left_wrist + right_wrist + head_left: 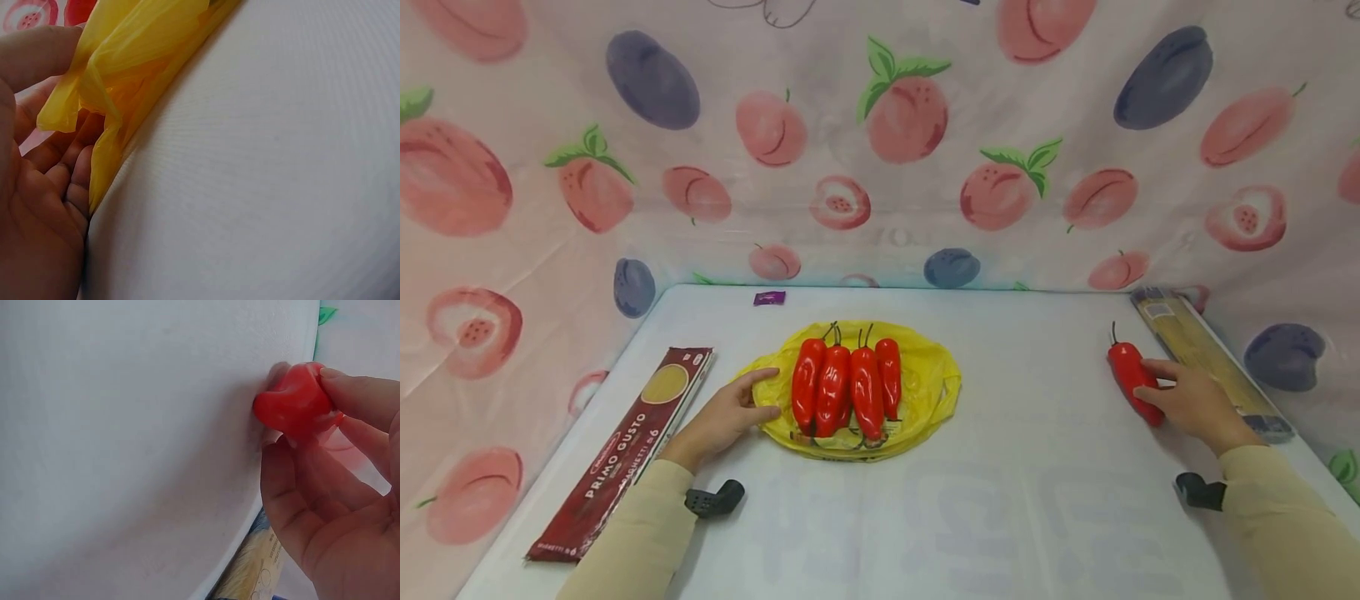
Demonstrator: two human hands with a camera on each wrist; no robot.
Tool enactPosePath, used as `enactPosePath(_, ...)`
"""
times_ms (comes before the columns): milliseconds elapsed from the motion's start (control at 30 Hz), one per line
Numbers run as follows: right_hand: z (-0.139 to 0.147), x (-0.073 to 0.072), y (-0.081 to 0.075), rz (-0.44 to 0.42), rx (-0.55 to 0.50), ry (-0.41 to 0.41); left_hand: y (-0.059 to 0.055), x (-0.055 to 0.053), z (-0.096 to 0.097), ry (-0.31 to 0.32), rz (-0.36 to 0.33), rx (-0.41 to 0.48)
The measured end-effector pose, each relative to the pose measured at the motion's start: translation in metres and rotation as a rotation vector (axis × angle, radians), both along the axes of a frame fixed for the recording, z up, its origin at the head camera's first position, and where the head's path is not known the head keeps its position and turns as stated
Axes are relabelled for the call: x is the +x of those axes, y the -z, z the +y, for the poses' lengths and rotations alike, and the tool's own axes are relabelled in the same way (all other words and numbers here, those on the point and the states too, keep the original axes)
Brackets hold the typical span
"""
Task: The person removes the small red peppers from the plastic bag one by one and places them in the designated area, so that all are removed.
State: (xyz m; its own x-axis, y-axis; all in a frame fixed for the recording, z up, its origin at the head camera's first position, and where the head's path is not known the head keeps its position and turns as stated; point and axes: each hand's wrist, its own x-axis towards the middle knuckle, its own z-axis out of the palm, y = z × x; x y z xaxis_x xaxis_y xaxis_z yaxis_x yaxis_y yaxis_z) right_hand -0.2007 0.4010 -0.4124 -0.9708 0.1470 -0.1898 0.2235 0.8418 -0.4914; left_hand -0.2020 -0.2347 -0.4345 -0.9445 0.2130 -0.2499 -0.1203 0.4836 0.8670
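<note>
Fruit-print cloth hangs behind and along the sides of a white table, with pink peaches and dark blue plums. Hands well apart, 1 per side. Right hand clamps 1 red pepper, thumb on 1 side and fingers on the other; stem points to the back edge. Can't tell if this pepper touches the table. Left hand is at the left edge of a yellow plastic bag, touching it, thumb and index fingertip spread apart. Bag lies flattened, left of centre. At least 4 more red peppers lie on it side by side, stems toward the back.

Maroon spaghetti pack lies slanted at the left, next to the left forearm. Clear pack of pale strands lies along the right edge, just beyond the right hand. Small purple packet near the back edge, behind the bag. Beige sleeves on both arms, 1 black device at each wrist.
</note>
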Motion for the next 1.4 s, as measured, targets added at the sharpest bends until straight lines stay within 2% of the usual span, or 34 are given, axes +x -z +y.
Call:
enactPosePath(533, 0.001, 0.000, 0.001, 0.022, 0.034, 0.010, 0.000, 0.000, 0.001, 0.002, 0.001, -0.024)
enactPosePath(1200, 0.011, -0.003, 0.006, 0.016, 0.011, 0.041, 0.001, -0.002, 0.001, 0.010, 0.013, -0.043)
enactPosePath(1400, 0.010, -0.002, 0.005, 0.025, 0.002, 0.041, 0.001, -0.001, 0.001, 0.008, 0.005, -0.021)
